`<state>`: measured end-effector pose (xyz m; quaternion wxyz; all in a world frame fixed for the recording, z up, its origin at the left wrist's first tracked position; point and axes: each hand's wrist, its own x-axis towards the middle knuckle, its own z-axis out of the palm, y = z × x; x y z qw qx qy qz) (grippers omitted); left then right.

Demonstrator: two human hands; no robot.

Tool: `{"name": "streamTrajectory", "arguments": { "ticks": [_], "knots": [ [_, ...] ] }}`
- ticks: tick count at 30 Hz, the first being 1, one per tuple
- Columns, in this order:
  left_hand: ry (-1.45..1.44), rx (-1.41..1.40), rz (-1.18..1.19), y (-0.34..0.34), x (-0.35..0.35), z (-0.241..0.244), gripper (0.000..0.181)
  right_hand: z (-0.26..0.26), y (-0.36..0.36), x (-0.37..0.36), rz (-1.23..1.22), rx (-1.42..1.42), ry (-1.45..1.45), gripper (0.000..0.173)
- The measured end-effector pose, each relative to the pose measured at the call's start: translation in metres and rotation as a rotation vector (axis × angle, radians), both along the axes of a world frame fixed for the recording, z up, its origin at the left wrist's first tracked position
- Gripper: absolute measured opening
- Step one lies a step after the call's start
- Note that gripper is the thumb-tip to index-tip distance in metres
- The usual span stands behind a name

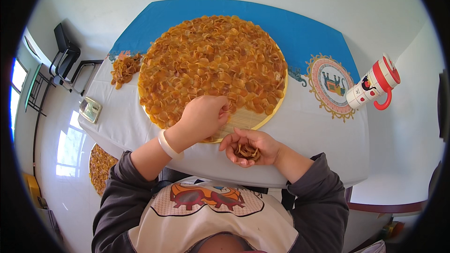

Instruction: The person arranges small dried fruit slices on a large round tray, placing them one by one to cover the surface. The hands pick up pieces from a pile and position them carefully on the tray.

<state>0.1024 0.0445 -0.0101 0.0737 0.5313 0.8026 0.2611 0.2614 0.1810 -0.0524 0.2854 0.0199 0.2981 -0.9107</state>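
A large round woven tray (242, 118) lies on the table, most of it covered with thin curled amber-brown dried slices (211, 63). Bare woven surface shows at its near right part. My left hand (207, 114), with a pale bangle on the wrist, is over the tray's near edge area with fingers bent together; whether a slice is between the fingertips is hidden. My right hand (253, 147) is palm up just off the tray's near rim, cupped around a small heap of the slices (247, 151).
A loose pile of slices (125, 70) lies left of the tray. A small scale (90, 109) sits at the table's left edge. At the right stands a red and white mug (374, 82). Another slice-covered tray (100, 168) is low at the left, near a black chair (65, 56).
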Motion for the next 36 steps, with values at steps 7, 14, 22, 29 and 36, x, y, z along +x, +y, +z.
{"name": "streamTrajectory", "arguments": {
  "ticks": [7, 14, 22, 29, 36],
  "knots": [
    [-0.141, -0.018, -0.053, -0.005, 0.003, 0.015, 0.017, -0.001, -0.001, 0.001, 0.020, 0.006, -0.005, 0.060],
    [-0.001, -0.088, -0.215, 0.031, 0.004, 0.025, 0.016, -0.003, 0.000, 0.000, 0.035, 0.002, -0.002, 0.059],
    [0.215, -0.077, -0.335, 0.049, -0.006, 0.005, 0.011, -0.001, 0.000, 0.000, 0.030, 0.029, -0.008, 0.060],
    [0.278, -0.051, -0.351, 0.047, -0.009, 0.002, 0.011, -0.001, -0.001, 0.000, 0.030, 0.023, -0.012, 0.060],
    [0.283, -0.054, -0.337, 0.049, -0.012, -0.003, 0.013, -0.001, -0.001, -0.001, 0.035, 0.034, -0.014, 0.061]
  ]
}}
